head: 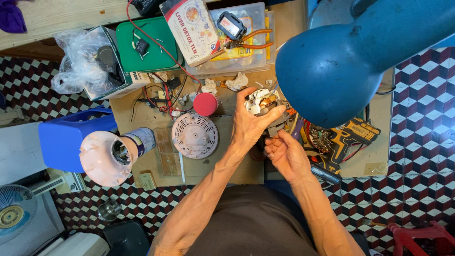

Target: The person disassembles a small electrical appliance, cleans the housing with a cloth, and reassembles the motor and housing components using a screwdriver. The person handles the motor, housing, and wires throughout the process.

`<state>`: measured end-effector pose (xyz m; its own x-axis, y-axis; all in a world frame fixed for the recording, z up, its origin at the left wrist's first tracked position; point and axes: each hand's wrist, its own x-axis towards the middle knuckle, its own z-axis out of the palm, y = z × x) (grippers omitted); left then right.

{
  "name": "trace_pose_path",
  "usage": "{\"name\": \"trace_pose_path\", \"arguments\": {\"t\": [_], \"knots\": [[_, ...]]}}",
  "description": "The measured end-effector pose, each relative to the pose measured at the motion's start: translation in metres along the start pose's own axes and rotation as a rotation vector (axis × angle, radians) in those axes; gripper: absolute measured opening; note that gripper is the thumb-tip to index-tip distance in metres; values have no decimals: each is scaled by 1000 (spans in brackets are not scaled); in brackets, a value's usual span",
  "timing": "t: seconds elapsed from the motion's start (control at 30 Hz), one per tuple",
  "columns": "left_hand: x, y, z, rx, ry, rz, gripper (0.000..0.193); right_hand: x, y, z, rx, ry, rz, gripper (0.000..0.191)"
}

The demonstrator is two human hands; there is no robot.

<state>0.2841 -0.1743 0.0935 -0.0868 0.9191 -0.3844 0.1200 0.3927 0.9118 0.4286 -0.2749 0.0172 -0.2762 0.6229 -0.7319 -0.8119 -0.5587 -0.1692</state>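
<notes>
The floor (429, 142) has a tiled pattern of dark red, black and white cubes. A low worktop (384, 163) covered with brown cardboard stands on it. A big blue lamp shade (332, 71) hangs over the right side. A red plastic stool (419, 237) stands at the lower right, and a small fan (14, 213) at the lower left.

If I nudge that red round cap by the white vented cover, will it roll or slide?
The red cap looks small and probably light, so it would likely slide. It seems to lie flat, so rolling looks unlikely unless tipped. Wires nearby might snag it.
</notes>
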Motion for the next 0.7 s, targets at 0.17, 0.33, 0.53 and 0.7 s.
{"name": "trace_pose_path", "arguments": {"t": [0.17,0.33,0.53,0.7], "knots": [[1,10,2,42,-12,11,91,1,-4,4,-70,57,-40,22],[-12,28,-4,381,5,160,87,-11,-13,37,-221,229,-155,52],[-26,37,-1,589,42,299,87,-6,-18,75,-112,16,-249,51],[-36,37,4,628,64,324,91,9,-14,70,13,-4,-199,43]]}}
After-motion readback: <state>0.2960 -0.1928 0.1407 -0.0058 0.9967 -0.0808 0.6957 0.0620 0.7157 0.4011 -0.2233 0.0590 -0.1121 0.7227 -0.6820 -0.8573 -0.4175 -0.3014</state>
